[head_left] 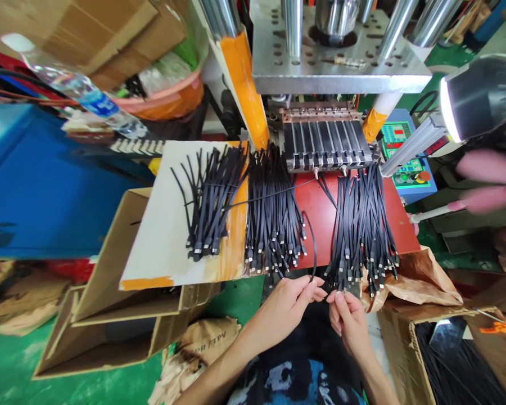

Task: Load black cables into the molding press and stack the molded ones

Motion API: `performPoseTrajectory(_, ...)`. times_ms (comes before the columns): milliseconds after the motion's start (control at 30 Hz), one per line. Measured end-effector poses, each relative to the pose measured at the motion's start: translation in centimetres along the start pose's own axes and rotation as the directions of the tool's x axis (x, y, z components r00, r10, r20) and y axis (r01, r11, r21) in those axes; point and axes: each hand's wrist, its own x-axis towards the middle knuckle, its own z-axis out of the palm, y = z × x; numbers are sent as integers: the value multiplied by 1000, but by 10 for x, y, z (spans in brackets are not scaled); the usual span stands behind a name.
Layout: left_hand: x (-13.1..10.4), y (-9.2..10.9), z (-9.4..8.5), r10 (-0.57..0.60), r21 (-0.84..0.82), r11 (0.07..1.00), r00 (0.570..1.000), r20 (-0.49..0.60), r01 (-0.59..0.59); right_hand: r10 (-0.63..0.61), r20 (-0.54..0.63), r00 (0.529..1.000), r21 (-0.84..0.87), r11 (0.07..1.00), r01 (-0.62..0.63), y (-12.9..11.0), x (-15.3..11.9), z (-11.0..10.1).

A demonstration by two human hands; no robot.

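1. A single thin black cable [315, 247] is arching over the near edge of the glossy red tabletop [322, 225] and running down into the left fingers.
2. The left hand [293, 298] is gripping that cable, thumb against curled fingers, probably because a limp cord needs steadying close to the grasp.
3. The right hand [348, 312] is hovering just beside it, thumb and forefinger meeting in a pinch; whatever is lying between those fingertips is too small to tell.
4. Beyond the left fingers, a dense pile of flat black cables with silvery plug tips [274, 219] is lying lengthways, plugs facing the fingers, presumably for easy reach.
5. Beyond the right fingers, a second black cable pile [358, 225] is lying likewise, seemingly kept apart to avoid mixing.
6. Farther left of the left fingers, a smaller black cable bundle [213, 208] is resting on a white board with orange tape [160, 236].
7. Farthest ahead of the fingers, a barred black-and-silver metal mould [326, 140] is sitting beneath a thick steel plate [341, 81]; a black-hooded lamp [480, 95] is leaning in from the right, likely for lighting.
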Motion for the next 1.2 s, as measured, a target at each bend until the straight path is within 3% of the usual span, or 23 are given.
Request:
performPoseTrajectory(67,3,-2,3,-14,-59,998,1000,27,15,-42,95,995,-97,994,51,0,-14,0)
performPoseTrajectory(167,8,-2,11,-45,-403,910,990,132,95,-81,305,949,-370,908,196,-4,-36,3)
performPoseTrajectory(267,9,4,15,-43,-707,690,983,176,157,4,523,852,-514,800,311,-19,-42,2)
performPoseTrajectory(333,4,10,13,-8,-749,650,987,161,127,132,620,774,-559,767,317,-41,-35,-4)
performPoseTrajectory(400,-4,15,10,56,-695,715,983,172,81,220,641,736,-597,745,297,-71,-24,-10)
performPoseTrajectory(433,-8,16,9,85,-637,768,977,197,61,211,631,746,-587,759,282,-86,-17,-10)
performPoseTrajectory(500,-16,17,8,102,-481,877,968,231,23,86,564,821,-486,839,246,-113,-4,-2)
performPoseTrajectory(600,-22,15,10,53,-221,975,981,188,-10,-132,351,927,-268,934,234,-132,14,27)
performPoseTrajectory(700,-21,16,4,7,-7,1000,993,118,-6,-225,182,957,-228,937,264,-130,26,55)
performPoseTrajectory(800,-8,30,-14,62,110,993,995,-79,-53,-296,211,931,-308,884,351,-124,31,63)
performPoseTrajectory(900,17,58,-37,243,101,969,946,-215,-226,-358,305,883,-405,790,460,-121,29,61)
performPoseTrajectory(1033,45,91,-57,407,159,910,895,-181,-382,-410,360,838,-468,697,542,-118,27,57)
performPoseTrajectory(1200,48,97,-57,451,172,885,887,-95,-432,-570,305,763,-502,584,638,-116,35,51)
